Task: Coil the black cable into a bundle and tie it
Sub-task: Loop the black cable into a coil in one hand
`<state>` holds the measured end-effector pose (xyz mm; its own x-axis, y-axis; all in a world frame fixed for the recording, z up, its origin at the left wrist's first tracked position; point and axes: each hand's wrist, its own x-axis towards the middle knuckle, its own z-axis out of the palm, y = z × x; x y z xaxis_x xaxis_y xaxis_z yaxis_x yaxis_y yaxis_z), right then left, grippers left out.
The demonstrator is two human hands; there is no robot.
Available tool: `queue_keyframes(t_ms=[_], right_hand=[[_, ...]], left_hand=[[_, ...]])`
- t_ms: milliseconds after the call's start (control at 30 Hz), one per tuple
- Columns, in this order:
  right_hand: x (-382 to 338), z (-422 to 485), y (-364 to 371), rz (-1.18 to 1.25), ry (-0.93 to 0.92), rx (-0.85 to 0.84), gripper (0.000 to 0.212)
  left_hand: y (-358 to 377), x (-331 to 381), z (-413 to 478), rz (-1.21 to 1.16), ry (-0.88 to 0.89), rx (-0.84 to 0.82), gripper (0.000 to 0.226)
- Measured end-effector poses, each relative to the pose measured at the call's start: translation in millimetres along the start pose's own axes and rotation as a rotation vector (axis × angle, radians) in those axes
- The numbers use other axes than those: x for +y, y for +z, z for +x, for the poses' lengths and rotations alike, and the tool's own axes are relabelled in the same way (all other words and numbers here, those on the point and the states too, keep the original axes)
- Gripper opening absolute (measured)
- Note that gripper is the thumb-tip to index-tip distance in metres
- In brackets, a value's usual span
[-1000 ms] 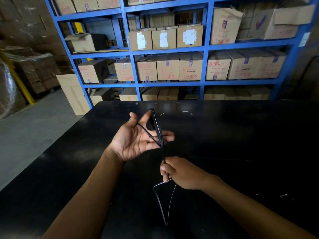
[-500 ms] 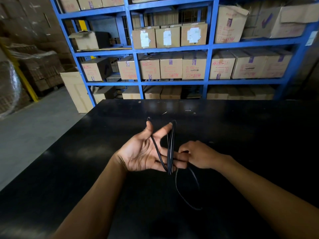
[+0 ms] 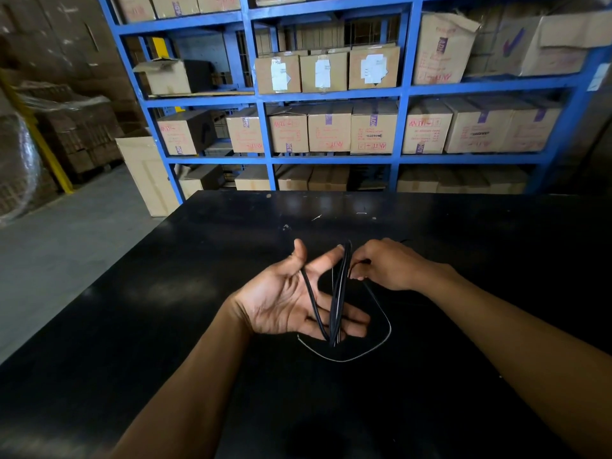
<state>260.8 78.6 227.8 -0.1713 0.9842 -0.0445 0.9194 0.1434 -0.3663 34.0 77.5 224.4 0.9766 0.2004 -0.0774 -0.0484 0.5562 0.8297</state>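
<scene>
At far left, wrapped stacks (image 3: 76, 130) and a yellow post (image 3: 43, 144) are noted beside the grey floor (image 3: 66, 243). Far across the scene, a blue rack (image 3: 402, 127) is seen, filled with cardboard boxes (image 3: 329, 127). A black table (image 3: 480, 309) is spread across the near ground.

Left of centre, above the table, the left hand (image 3: 281, 303) is held palm up, thumb raised, fingers extended and not clenched. The black cable (image 3: 338, 293) is carried on this hand: several loops are stacked edge-on from the index fingertip down to the lower fingers, and one strand is laid slantwise across the palm from the base of the thumb.

Just right of the loops, the right hand (image 3: 390, 265) is seen knuckles up, fingers curled, the cable pinched at the top of the coil. From that pinch a slack length is let down in a wide curve to the near right and brought back under the left fingers. Whether the slack touches the table cannot be told.
</scene>
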Motion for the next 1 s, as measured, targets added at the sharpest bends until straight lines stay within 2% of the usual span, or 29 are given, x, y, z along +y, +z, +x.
queue_keyframes(t_ms=[167, 300, 433, 667, 800, 900, 1000], right_hand=[[1, 1, -12, -0.085, -0.009, 0.066, 0.027], [-3, 2, -24, -0.153, 0.005, 0.128, 0.015], [-7, 4, -33, -0.192, 0.029, 0.177, 0.014], [-17, 0, -37, -0.219, 0.027, 0.217, 0.014], [-24, -2, -38, -0.273, -0.004, 0.255, 0.021], [-28, -3, -39, -0.279, 0.022, 0.272, 0.018], [-34, -6, -37, -0.236, 0.069, 0.258, 0.016]], left_hand=[[-2, -6, 0, 0.039, -0.066, -0.011, 0.066], [-2, -12, 2, 0.06, -0.136, 0.005, 0.068], [-5, -19, 4, 0.079, -0.19, 0.079, 0.069], [-16, -21, -1, 0.035, -0.15, 0.199, 0.072], [-19, -22, -2, -0.013, -0.154, 0.182, 0.07], [-18, -23, -1, -0.008, -0.162, 0.177, 0.07], [-18, -21, 1, -0.012, -0.153, 0.268, 0.071]])
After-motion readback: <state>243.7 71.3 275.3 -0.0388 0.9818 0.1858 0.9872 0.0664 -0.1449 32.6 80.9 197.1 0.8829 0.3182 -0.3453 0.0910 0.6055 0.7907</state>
